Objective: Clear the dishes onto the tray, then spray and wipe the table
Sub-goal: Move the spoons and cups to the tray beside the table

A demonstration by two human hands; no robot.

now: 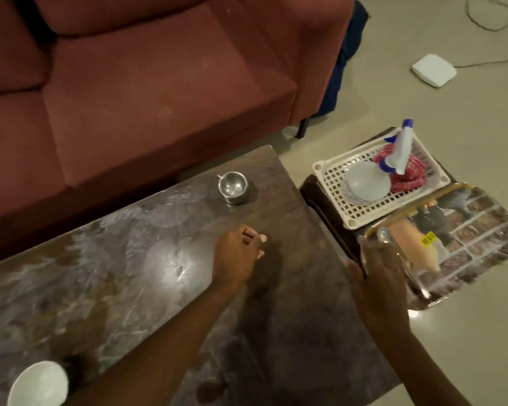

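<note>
A small steel bowl (233, 187) with a spoon in it stands near the far right corner of the dark marble table (100, 273). At the near left edge sits a white bowl (38, 385). My left hand (238, 253) hovers over the table's middle right, its fingers loosely curled and holding nothing. Over the left rim of the shiny mirrored tray (467, 244), my right hand (376, 276) grips a steel spoon (383, 235). The tray lies on a low dark stand to the right of the table.
Behind the tray, a white plastic basket (361, 215) holds stacked pale plates (367, 183), a red cloth (408, 177) and a white spray bottle (402, 150). A maroon sofa (159, 83) runs along the table's far side. A white box (434, 70) with cables lies on the floor.
</note>
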